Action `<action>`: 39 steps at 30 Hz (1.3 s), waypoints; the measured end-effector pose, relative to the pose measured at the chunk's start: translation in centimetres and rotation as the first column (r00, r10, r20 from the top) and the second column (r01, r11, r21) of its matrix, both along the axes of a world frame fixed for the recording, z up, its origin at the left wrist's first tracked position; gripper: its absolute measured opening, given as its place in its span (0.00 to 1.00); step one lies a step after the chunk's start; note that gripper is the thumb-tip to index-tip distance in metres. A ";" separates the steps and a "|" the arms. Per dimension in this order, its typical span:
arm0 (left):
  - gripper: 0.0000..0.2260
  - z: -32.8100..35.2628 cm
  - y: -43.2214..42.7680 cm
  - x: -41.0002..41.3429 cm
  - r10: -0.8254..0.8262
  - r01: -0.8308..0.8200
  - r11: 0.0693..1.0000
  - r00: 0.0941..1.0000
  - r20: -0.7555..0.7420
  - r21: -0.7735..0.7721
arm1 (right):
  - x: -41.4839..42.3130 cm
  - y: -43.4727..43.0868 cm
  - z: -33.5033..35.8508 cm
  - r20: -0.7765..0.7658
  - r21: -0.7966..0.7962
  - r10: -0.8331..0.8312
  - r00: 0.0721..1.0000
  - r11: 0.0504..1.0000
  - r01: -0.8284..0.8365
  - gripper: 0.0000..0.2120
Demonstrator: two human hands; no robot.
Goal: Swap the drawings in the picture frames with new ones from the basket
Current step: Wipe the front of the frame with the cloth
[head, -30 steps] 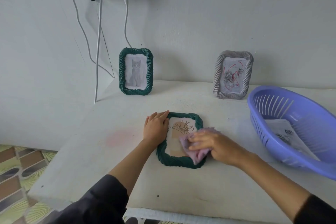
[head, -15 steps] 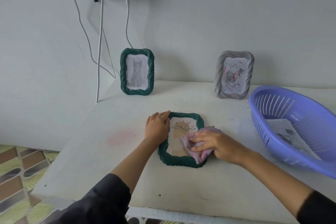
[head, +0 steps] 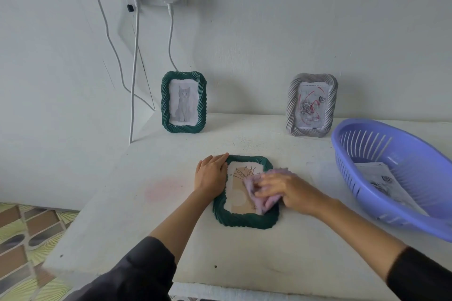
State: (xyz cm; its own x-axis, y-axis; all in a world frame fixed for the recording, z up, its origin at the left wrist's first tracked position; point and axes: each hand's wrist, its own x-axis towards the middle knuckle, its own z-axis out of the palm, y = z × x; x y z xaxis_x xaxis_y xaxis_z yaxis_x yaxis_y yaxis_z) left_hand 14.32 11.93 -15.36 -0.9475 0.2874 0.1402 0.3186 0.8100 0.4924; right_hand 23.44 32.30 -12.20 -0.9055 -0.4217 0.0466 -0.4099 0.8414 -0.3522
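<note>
A dark green picture frame with a twisted rope border [head: 244,219] lies flat on the white table [head: 122,215], holding a drawing of a line-art plant on beige paper [head: 238,188]. The left hand [head: 211,175] rests flat with fingers together on the left edge of this frame, and the right hand [head: 291,192] presses a small lilac cloth [head: 265,199] onto the glass. At the wall stand a second green frame with a grey cat drawing [head: 184,102] and a grey rope-bordered frame [head: 312,105], while the purple slotted plastic basket [head: 401,154] with paper sheets inside [head: 381,181] sits on the right.
</note>
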 end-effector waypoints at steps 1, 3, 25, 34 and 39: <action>0.19 0.1 0.0 0.0 -0.002 0.002 1.000 1.000 0.001 -0.002 | -1.0 -0.3 0.4 -0.022 0.018 -0.070 0.997 0.997 0.071 0.24; 0.19 0.0 0.0 0.0 0.000 0.000 1.000 1.000 0.009 -0.008 | -2.5 -2.1 1.1 -0.061 -0.041 -0.175 0.983 0.984 0.173 0.21; 0.27 6.8 2.4 2.8 -0.571 -0.269 0.454 0.644 0.509 0.849 | -0.6 -4.9 7.1 0.653 -0.754 -0.019 0.757 0.075 0.653 0.08; 0.05 7.4 -6.1 0.6 -0.098 -0.452 0.516 0.813 0.574 0.728 | -0.3 -4.7 2.4 0.352 -0.579 -0.578 0.736 0.483 0.657 0.16; 0.12 4.6 -11.4 -0.5 0.118 -0.440 0.773 0.808 0.578 0.457 | 0.1 -3.4 -1.7 0.194 -0.280 -0.622 0.758 0.706 0.651 0.24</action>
